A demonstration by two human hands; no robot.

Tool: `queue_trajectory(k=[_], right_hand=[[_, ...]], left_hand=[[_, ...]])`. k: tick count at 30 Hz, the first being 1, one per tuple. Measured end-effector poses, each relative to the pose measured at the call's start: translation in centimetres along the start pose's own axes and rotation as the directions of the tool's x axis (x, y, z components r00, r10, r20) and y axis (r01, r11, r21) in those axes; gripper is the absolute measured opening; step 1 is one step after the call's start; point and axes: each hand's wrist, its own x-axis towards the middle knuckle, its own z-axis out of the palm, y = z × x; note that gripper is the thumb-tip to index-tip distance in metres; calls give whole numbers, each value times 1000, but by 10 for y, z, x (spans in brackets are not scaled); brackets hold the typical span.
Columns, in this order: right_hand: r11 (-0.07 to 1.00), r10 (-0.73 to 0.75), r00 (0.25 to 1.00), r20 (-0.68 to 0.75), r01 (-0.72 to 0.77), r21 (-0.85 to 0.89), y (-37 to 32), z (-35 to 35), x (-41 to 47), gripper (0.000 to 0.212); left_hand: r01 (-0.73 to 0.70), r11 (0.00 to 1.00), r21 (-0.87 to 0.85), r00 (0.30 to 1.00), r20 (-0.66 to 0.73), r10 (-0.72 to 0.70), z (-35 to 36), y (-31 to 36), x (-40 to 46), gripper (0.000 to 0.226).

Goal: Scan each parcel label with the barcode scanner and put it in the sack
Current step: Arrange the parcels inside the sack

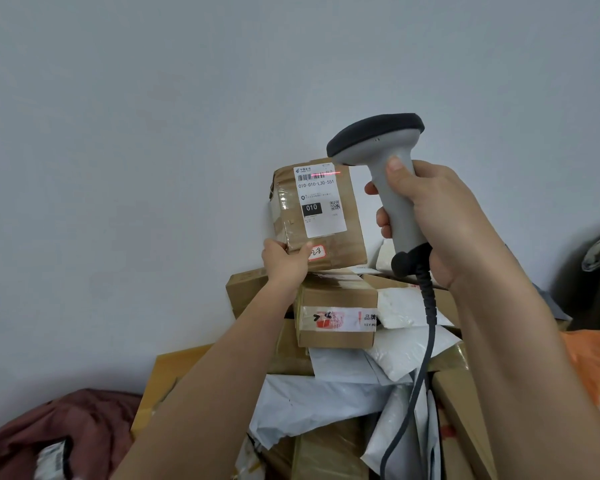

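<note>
Pale grey wall [153, 133] fills the background, and against it I have the parcel [317, 216] held up above the pile [343, 341]. It is a small brown cardboard box wrapped in clear tape, with a white label [321, 200] facing me: a barcode along the top, the printed code 010-010-L30-551, a black 010 block and a small QR square. A red scan line lies across the right part of the barcode. I judge it light and stiff, since one hand carries it by a corner; the tape may be slick, so the bare bottom edge is the safest hold.

My left hand [286, 259] grips that lower left corner, thumb on the front face beside a small handwritten sticker [317, 252]. My right hand [430, 220] is clenched round the grey handle of the barcode scanner [388, 168], its dark head aimed at the label and close to it, cable [420, 358] trailing down.

Below lie more cardboard boxes and grey and white mailer bags. At near left is a reddish-brown sack [66, 434].
</note>
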Motion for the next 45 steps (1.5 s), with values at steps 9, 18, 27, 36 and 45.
queue_trajectory(k=[9, 18, 27, 36, 45], right_hand=[[998, -44, 999, 0, 44, 35, 7, -19, -22, 28], [992, -121, 991, 56, 120, 24, 54, -24, -28, 25], [984, -171, 980, 96, 165, 73, 79, -25, -32, 31], [969, -212, 966, 149, 188, 160, 102, -37, -51, 25], [958, -264, 962, 68, 253, 134, 109, -30, -53, 28]], left_hand=[[11, 1000, -2, 1000, -4, -11, 1, 3, -3, 41], [8, 1000, -4, 1000, -18, -8, 5, 3, -5, 45], [0, 999, 33, 999, -36, 1, 7, 2, -4, 44], [-5, 999, 34, 999, -40, 7, 9, 2, -3, 42], [-3, 1000, 30, 999, -43, 4, 11, 2, -4, 42]])
